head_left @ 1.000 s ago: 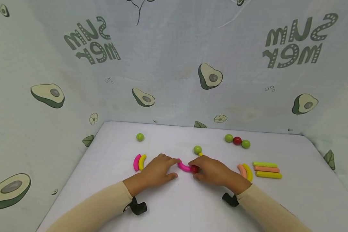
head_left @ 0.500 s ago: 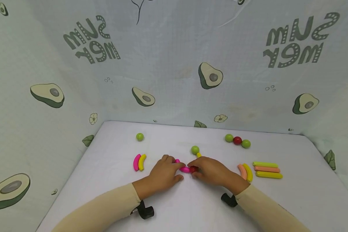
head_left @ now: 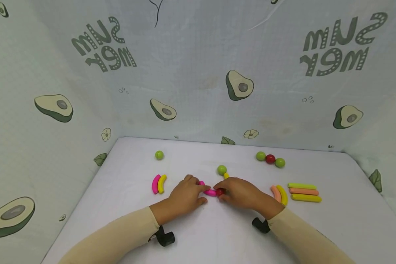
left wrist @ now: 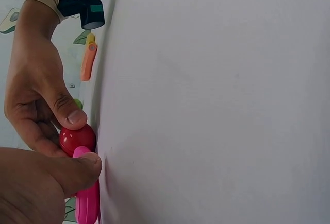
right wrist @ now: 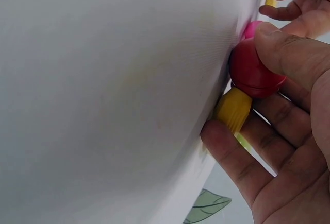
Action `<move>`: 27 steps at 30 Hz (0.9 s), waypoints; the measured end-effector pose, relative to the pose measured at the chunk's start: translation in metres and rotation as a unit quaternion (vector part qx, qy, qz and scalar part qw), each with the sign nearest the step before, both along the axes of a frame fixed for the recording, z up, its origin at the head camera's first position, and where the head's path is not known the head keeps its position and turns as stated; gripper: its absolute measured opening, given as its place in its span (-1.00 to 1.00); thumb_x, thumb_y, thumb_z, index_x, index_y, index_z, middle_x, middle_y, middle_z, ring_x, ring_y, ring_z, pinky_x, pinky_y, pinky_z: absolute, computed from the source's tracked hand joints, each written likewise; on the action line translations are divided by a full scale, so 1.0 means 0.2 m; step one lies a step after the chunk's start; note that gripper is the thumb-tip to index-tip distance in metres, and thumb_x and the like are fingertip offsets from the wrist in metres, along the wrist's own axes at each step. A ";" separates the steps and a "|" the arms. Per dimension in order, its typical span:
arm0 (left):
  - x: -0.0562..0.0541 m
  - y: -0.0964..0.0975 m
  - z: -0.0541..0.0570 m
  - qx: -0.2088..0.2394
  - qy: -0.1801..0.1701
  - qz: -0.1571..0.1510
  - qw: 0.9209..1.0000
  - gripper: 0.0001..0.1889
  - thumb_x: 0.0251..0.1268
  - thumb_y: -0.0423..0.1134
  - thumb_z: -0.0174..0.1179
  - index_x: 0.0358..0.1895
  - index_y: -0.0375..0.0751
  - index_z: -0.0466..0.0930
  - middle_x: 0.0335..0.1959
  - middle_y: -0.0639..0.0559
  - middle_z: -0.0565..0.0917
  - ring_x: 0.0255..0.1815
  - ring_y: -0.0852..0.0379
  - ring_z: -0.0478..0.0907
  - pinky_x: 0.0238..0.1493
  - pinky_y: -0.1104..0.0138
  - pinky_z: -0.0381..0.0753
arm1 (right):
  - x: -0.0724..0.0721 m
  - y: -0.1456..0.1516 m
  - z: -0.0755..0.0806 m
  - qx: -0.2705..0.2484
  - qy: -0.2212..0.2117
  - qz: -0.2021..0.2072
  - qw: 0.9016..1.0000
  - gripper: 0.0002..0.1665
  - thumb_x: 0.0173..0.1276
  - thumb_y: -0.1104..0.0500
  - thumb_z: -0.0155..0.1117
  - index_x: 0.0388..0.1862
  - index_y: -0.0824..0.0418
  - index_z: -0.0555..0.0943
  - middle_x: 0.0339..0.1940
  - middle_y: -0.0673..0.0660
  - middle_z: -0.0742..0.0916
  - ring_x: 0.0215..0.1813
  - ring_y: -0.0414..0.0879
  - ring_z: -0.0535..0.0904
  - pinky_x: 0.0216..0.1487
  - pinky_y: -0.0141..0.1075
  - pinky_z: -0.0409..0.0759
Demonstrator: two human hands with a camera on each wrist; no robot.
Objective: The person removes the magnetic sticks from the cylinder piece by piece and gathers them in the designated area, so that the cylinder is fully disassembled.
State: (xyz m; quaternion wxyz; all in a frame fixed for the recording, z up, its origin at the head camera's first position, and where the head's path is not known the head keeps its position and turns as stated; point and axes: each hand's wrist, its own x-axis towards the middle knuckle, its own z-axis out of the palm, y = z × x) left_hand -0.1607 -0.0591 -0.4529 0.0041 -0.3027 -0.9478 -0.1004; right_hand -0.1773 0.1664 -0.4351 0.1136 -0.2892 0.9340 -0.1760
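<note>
Between both hands, a pink curved toy stick (head_left: 211,193) lies end to end with a red ball (head_left: 220,192). My left hand (head_left: 184,198) holds the pink stick, its index finger over it and thumb on the near side. With thumb and fingers my right hand (head_left: 244,195) grips the red ball. In the right wrist view a yellow stick (right wrist: 234,108) meets the ball from beneath, beside a fingertip. The head view shows the yellow stick's far end by a green ball (head_left: 222,169); the right hand hides the rest.
A pink and a yellow curved stick (head_left: 162,184) lie left, below a green ball (head_left: 159,155). At right are a red ball (head_left: 270,159) between green ones, two curved sticks (head_left: 283,195) and straight sticks (head_left: 303,191). A printed cloth (head_left: 198,73) rises behind the table (head_left: 198,242).
My left hand has moved right along the pink stick, closer to the right hand, covering part of the stick. The green ball above has shifted slightly left. The right hand stays on the red ball.
</note>
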 end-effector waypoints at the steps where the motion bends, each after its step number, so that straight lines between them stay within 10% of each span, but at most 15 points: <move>1: 0.00 0.00 0.00 0.001 0.000 -0.002 1.000 -0.57 0.27 0.02 0.46 0.18 0.07 0.74 -0.10 0.00 0.64 0.02 0.06 0.48 0.05 0.31 0.56 | 0.00 0.00 0.00 0.001 -0.001 0.001 1.000 -0.57 0.27 0.09 0.56 0.12 0.08 0.74 -0.18 -0.18 0.72 -0.16 -0.22 0.55 0.04 -0.18 0.65; 18: -0.01 -0.01 -0.02 -0.024 0.062 -0.018 0.998 -0.64 0.25 0.01 0.47 0.12 0.16 0.78 -0.12 0.04 0.66 -0.03 0.08 0.49 -0.06 0.32 0.58 | -0.01 0.03 0.03 0.004 -0.015 0.011 1.000 -0.59 0.29 0.13 0.54 0.11 0.12 0.74 -0.15 -0.14 0.72 -0.10 -0.17 0.57 0.09 -0.14 0.65; 27: 0.00 -0.02 -0.02 -0.012 0.024 -0.010 1.000 -0.58 0.21 0.10 0.47 0.14 0.15 0.77 0.02 0.00 0.68 0.12 0.02 0.48 0.09 0.21 0.57 | 0.00 0.05 0.04 0.010 -0.023 0.008 1.000 -0.60 0.29 0.15 0.54 0.11 0.11 0.74 -0.12 -0.10 0.73 -0.07 -0.13 0.57 0.14 -0.08 0.63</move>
